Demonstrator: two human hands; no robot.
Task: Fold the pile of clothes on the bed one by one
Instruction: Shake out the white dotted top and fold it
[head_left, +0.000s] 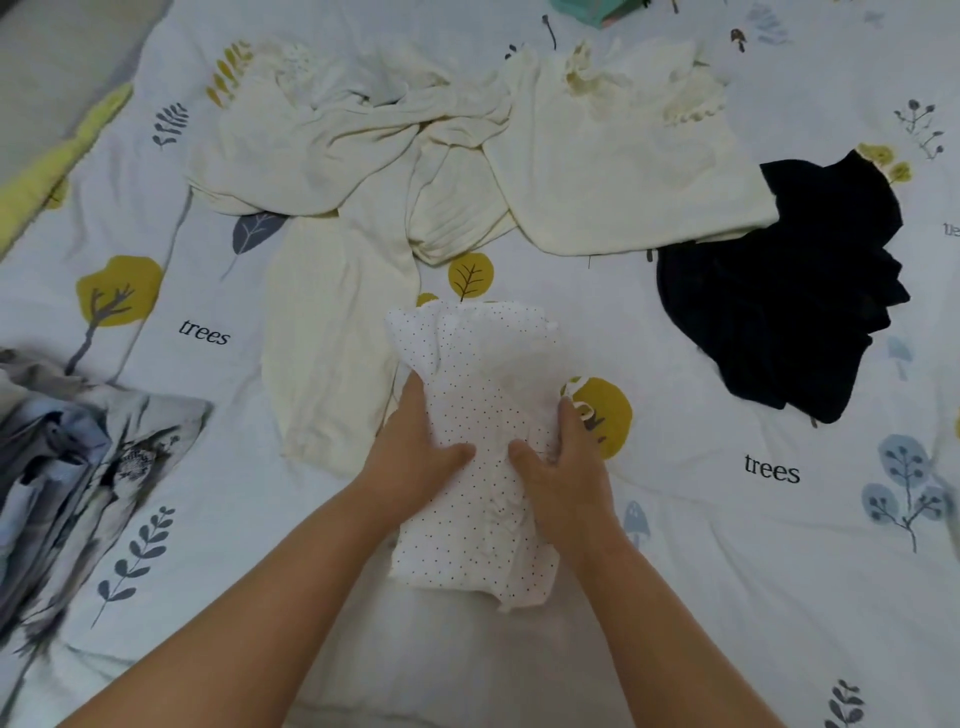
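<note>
A white garment with small black dots (480, 519) lies folded into a narrow bundle in the middle of the bed. My left hand (415, 452) grips its left side, thumb on top and fingers tucked under the edge. My right hand (563, 462) grips its right side the same way. Behind it lie cream garments: a long piece (332, 332) at the left, a crumpled one (322, 135) at the back left, and a flatter one (623, 171) at the back right. A dark navy garment (779, 301) is heaped at the right.
The bed sheet (753, 519) is white with tree and leaf prints. A grey-blue patterned cloth (67, 467) is bunched at the left edge. A teal object (597, 10) shows at the top. A yellow-green strip (57, 161) runs along the bed's left side.
</note>
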